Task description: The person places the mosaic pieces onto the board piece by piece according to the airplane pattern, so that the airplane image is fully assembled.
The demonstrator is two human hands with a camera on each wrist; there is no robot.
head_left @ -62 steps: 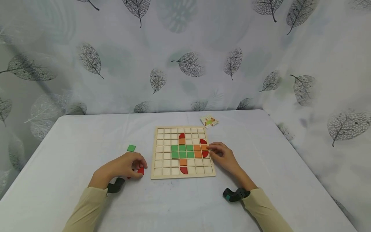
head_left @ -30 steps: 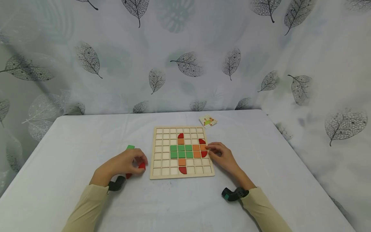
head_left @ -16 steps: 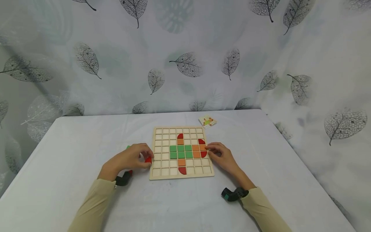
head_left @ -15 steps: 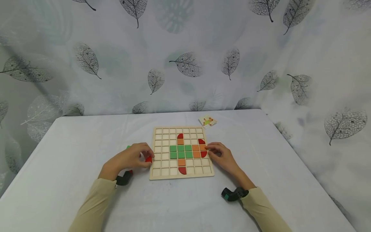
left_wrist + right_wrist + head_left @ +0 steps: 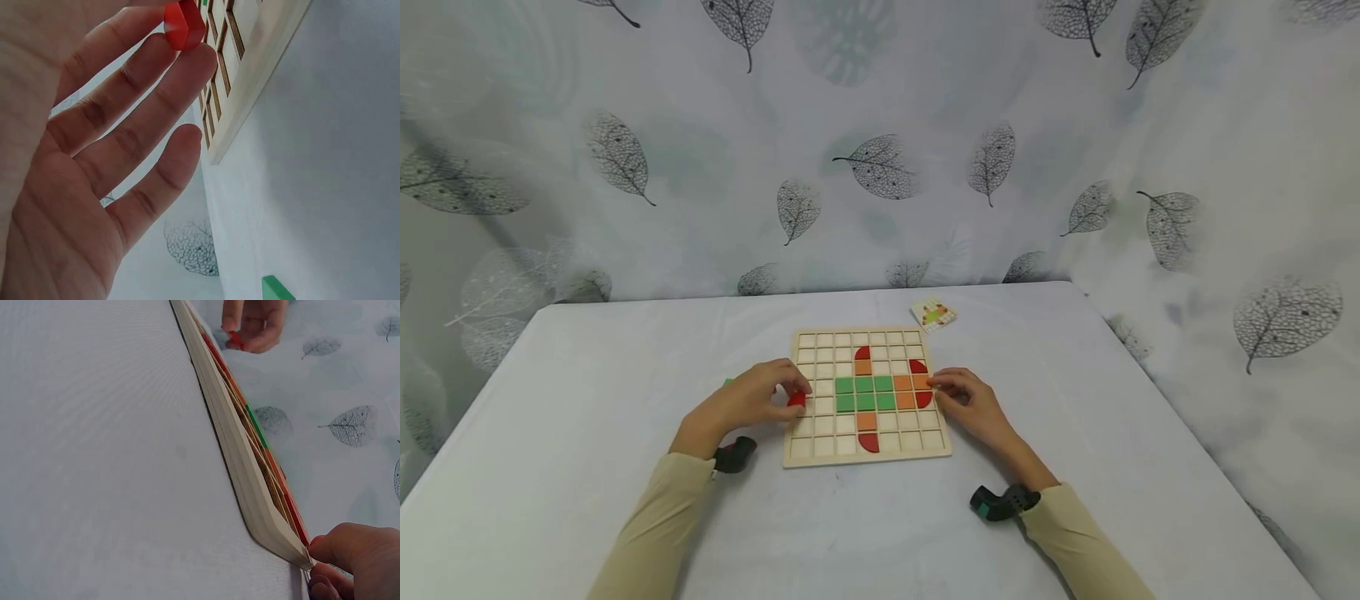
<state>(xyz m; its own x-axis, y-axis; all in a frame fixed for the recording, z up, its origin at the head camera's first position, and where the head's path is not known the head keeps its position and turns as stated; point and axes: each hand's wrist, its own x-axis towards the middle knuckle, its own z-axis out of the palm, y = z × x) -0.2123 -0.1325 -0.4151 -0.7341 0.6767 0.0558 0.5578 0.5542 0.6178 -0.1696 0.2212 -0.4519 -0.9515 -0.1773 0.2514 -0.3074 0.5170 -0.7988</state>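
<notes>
My left hand [image 5: 752,400] pinches a red tile [image 5: 797,400] between thumb and fingertips, over the left rim of a wooden grid board [image 5: 850,461]. In the left wrist view the red tile [image 5: 184,26] looks thick, with a rounded side; the other fingers are spread and loosely bent. Green tiles [image 5: 865,393] fill the board's middle, with orange tiles [image 5: 867,421] and red quarter-round tiles [image 5: 868,442] around them. My right hand [image 5: 973,407] grips the board's right edge beside an orange tile. In the right wrist view its fingertips [image 5: 322,547] meet the board's corner.
A small pattern card [image 5: 934,314] lies behind the board's far right corner. A loose green tile [image 5: 276,289] lies on the white tablecloth left of the board, mostly hidden behind the left hand in the head view. A leaf-print curtain [image 5: 880,225] stands behind the table.
My left hand has lifted the red tile from the cloth and carried it rightward and away from me to the board's left rim. The right hand stays at the right edge.
</notes>
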